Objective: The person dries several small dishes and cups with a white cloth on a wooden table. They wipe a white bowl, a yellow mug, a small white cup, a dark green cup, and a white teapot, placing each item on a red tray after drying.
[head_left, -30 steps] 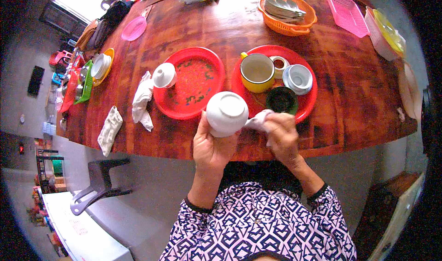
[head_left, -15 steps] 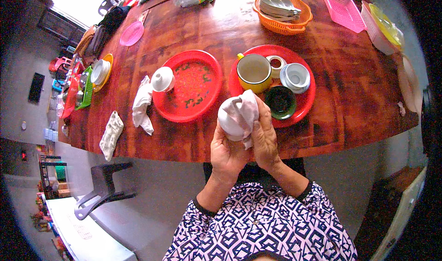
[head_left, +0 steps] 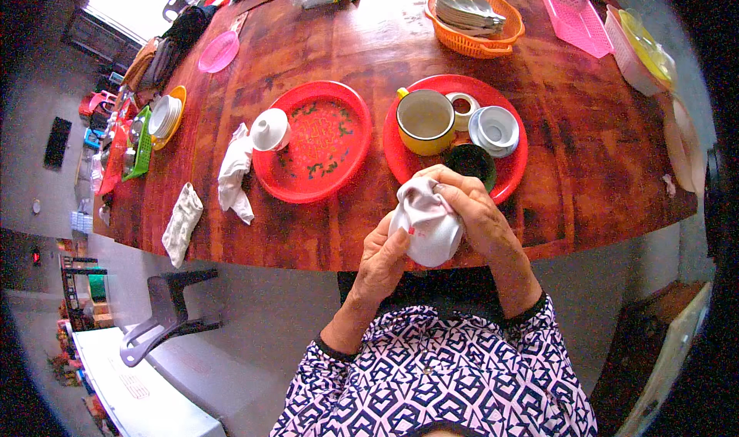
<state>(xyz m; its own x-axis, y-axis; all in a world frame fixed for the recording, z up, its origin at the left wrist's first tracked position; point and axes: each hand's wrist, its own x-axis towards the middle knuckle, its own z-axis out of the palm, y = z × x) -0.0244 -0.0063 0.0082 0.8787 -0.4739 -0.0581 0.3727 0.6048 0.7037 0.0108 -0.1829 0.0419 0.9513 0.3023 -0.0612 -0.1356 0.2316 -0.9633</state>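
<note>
My left hand [head_left: 379, 254] is closed round the side of a small white porcelain cup [head_left: 435, 243] with red marks, held tilted over the table's near edge. Fingers of my right hand [head_left: 486, 215] pinch a pale cloth [head_left: 418, 196] that covers the cup's upper part and hides its rim. Just beyond my hands, a red round tray [head_left: 514, 181] bears a yellow enamel mug [head_left: 426, 123], a dark green bowl [head_left: 471, 164] partly hidden by my right hand, and white cups [head_left: 496, 129]. On the left red tray [head_left: 350, 148] stands a white lidded pot [head_left: 270, 131].
Two crumpled cloths, a white one [head_left: 235, 179] and a cream one [head_left: 182, 225], lie left of the trays. An orange basket [head_left: 481, 48] with spoons stands farther back. Pink baskets [head_left: 573, 17] line the far right. A grey plastic chair [head_left: 165, 314] is at lower left.
Both hands have come nearer me and slightly right with the cup. The cup has been turned, so its red marks now show. My right fingers have shifted on the cloth.
</note>
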